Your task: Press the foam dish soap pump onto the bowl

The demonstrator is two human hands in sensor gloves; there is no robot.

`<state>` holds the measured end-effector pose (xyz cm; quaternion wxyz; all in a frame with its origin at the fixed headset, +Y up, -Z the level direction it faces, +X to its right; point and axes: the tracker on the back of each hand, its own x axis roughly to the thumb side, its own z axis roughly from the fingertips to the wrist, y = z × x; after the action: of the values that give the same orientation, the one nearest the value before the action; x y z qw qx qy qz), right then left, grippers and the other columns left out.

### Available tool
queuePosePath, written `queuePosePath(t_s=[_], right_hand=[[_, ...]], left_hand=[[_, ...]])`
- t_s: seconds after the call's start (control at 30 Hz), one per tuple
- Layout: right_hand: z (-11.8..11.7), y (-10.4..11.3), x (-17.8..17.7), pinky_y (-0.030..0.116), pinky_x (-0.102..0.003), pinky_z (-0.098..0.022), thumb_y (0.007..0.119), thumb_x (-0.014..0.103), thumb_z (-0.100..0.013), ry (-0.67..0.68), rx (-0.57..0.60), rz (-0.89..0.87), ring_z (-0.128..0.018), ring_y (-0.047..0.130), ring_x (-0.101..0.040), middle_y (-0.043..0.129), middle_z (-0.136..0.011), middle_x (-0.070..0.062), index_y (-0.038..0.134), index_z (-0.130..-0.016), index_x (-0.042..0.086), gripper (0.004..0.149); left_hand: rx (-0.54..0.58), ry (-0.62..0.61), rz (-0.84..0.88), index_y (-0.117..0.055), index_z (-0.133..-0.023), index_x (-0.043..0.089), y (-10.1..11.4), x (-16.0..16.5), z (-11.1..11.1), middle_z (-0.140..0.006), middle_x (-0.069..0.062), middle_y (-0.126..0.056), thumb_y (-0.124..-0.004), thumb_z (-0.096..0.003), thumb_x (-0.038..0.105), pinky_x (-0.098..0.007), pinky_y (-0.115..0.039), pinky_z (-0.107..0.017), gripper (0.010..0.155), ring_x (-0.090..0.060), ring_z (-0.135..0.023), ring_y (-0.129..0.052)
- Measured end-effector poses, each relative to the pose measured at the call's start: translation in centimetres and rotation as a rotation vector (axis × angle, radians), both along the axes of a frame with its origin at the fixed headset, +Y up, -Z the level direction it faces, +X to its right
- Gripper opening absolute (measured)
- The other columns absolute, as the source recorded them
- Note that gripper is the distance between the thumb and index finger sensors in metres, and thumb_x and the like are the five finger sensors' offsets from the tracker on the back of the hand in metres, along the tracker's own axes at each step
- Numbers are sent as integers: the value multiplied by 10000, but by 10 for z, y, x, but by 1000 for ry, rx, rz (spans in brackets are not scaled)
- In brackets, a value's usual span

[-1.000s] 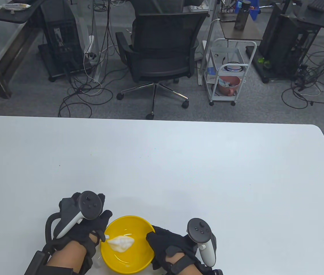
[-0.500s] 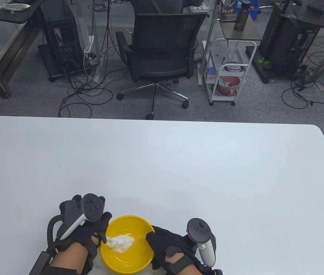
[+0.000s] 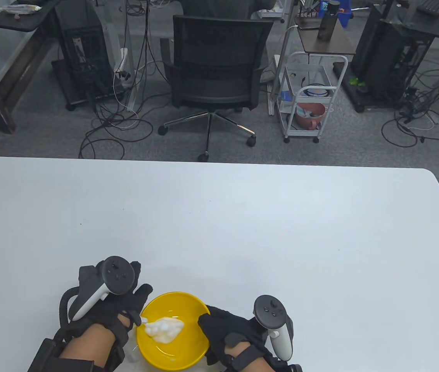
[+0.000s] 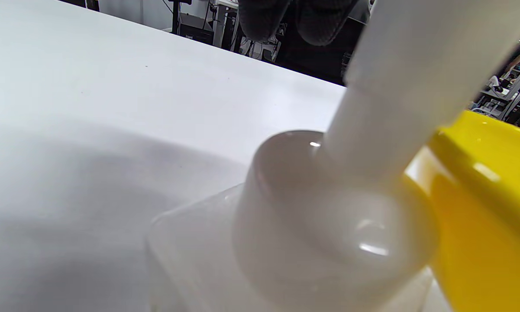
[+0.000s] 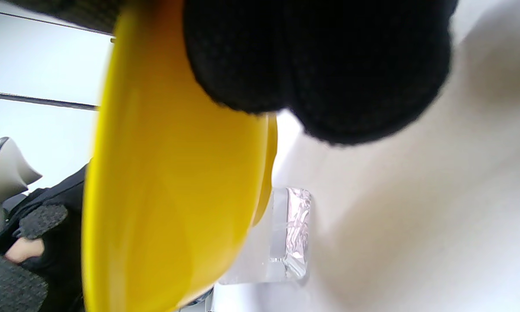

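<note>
A yellow bowl [image 3: 188, 310] sits near the table's front edge with a mound of white foam [image 3: 164, 328] inside. My left hand [image 3: 126, 306] rests on top of the white pump head, whose nozzle [image 3: 142, 320] reaches over the bowl's left rim. The clear soap bottle [image 3: 132, 352] stands just left of the bowl, mostly hidden under the hand. In the left wrist view the pump stem [image 4: 394, 86], collar [image 4: 329, 216] and bowl wall [image 4: 480, 195] fill the frame. My right hand [image 3: 219, 325] grips the bowl's right rim; its fingers [image 5: 320, 65] lie over the yellow rim [image 5: 169, 182].
The white table [image 3: 242, 232] stretches far and to the right. Beyond its far edge stand a black office chair [image 3: 215, 69] and a white cart [image 3: 308, 97] on the floor. The bottle's clear base [image 5: 285, 234] shows behind the bowl in the right wrist view.
My left hand and its tracker have risen slightly over the pump. The foam mound looks about the same. The chair behind the table has turned. My right hand has not moved.
</note>
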<state>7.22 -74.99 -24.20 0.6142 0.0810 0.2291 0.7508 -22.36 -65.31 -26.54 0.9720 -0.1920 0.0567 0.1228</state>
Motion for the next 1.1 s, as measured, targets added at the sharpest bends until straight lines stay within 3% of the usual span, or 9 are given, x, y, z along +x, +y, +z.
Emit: queuePosePath(t_s=[0.53, 1.1], right_hand=[[0, 1, 0, 590, -664, -564, 742, 418, -540, 6, 18, -3, -199, 1000, -262, 940, -422, -121, 618, -966, -38, 636], [0, 1, 0, 593, -664, -563, 742, 417, -540, 6, 13, -8, -195, 1003, -263, 945, -418, -117, 623, -963, -39, 634]], left_hand=[[50, 12, -25, -412, -1123, 409, -4, 3, 4, -1190, 80, -392, -534, -490, 678, -640, -171, -753, 699, -365, -1172, -286], [28, 14, -51, -416, -1124, 412, -18, 5, 3, -1193, 82, -401, -515, -494, 664, -645, -162, -755, 686, -366, -1177, -283]])
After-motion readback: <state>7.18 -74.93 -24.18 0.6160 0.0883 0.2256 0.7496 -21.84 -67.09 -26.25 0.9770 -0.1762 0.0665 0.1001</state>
